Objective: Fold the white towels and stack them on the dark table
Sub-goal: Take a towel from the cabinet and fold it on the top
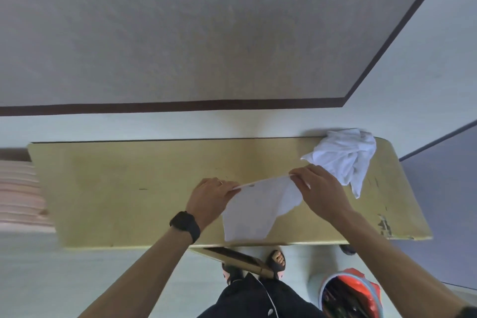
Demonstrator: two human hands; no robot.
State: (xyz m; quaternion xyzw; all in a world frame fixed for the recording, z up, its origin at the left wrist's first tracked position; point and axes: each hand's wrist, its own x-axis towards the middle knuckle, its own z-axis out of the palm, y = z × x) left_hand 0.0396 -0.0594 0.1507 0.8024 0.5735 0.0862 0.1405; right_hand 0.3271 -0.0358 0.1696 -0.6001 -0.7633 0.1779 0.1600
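The fingers (pixel 230 186) of the left hand (pixel 213 200) and right hand (pixel 321 188) pinch a white towel (pixel 258 210) by its top edge, stretched between them above the worktop (pixel 116 188). No folded stack shows. A crumpled towel heap (pixel 344 157) waits at the far right corner, so the task looks barely begun.

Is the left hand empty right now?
No, the left hand pinches one top corner of the white towel; the right hand pinches the other.

Both forearms reach forward, the left hand (pixel 212 197) and right hand (pixel 321 190) each pinching the towel (pixel 254 214) by its top edge.
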